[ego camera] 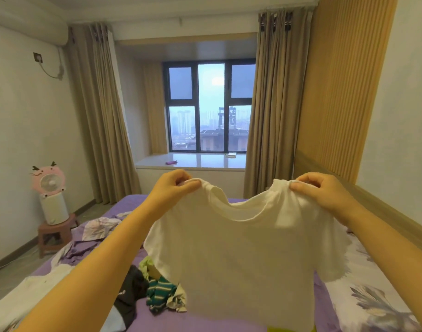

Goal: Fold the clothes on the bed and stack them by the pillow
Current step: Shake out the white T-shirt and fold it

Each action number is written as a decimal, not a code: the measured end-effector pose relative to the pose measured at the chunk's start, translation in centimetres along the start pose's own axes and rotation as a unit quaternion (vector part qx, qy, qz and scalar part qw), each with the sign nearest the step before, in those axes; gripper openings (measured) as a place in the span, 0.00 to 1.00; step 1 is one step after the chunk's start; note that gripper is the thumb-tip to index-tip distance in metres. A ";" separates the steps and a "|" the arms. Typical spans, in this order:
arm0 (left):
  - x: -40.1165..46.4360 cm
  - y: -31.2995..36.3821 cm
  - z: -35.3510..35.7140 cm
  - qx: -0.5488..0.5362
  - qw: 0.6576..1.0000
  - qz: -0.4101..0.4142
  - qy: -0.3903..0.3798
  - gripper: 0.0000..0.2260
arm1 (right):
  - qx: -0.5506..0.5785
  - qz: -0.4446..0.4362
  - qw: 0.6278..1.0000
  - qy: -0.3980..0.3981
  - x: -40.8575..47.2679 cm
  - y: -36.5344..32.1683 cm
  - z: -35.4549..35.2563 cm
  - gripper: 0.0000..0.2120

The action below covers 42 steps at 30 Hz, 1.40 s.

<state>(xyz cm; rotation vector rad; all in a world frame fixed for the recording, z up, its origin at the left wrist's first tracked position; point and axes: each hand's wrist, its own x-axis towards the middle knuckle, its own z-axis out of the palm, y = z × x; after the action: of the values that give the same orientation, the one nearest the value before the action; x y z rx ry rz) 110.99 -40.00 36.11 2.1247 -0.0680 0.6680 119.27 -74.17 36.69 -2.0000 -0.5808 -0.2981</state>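
Observation:
A white T-shirt (238,257) hangs spread out in the air above the purple bed (162,317). My left hand (173,185) pinches its left shoulder and my right hand (317,188) pinches its right shoulder, both raised in front of me. Below the shirt on the bed lies a heap of clothes: a black garment (131,293), a green striped one (161,293) and a yellow-green piece (146,264). A white garment (25,298) lies at the bed's left edge. The shirt hides part of the heap.
A floral pillow (372,298) lies at the bed's right side by the wooden headboard (384,212). A rumpled floral quilt (97,226) sits at the far left of the bed. A pink fan (49,180) stands on a stool (54,233) left of the bed.

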 end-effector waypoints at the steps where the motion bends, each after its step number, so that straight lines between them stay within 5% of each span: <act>1: 0.0 -0.1 -0.4 0.000 1.000 -0.021 -0.010 0.14 | -0.001 0.008 1.000 -0.006 0.0 0.1 -0.4 0.06; 6: 0.1 -0.5 -2.2 -0.010 0.993 -0.098 -0.070 0.33 | 0.044 0.063 0.996 -0.049 -0.1 0.9 -1.5 0.05; 16: -0.9 0.5 -3.2 -0.144 0.981 -0.096 -0.085 0.19 | 0.146 0.076 0.983 -0.084 0.1 0.9 -1.9 0.07; 24: -3.6 1.3 -2.9 -0.080 0.985 -0.146 -0.052 0.16 | 0.133 0.074 0.973 -0.175 -0.5 0.7 -0.5 0.11; 34: -9.6 -1.5 -3.0 -0.016 0.984 -0.149 -0.098 0.11 | 0.114 0.060 0.973 -0.190 -5.9 2.7 4.0 0.09; 42: -12.2 -4.1 -4.2 -0.022 0.979 -0.165 -0.120 0.17 | 0.112 0.065 0.968 -0.216 -8.9 1.2 7.8 0.08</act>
<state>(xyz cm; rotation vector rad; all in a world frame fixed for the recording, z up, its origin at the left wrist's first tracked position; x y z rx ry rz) 99.85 -36.59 29.14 2.0995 0.1353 0.2112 112.03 -70.25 28.09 -1.8775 -0.7136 0.2821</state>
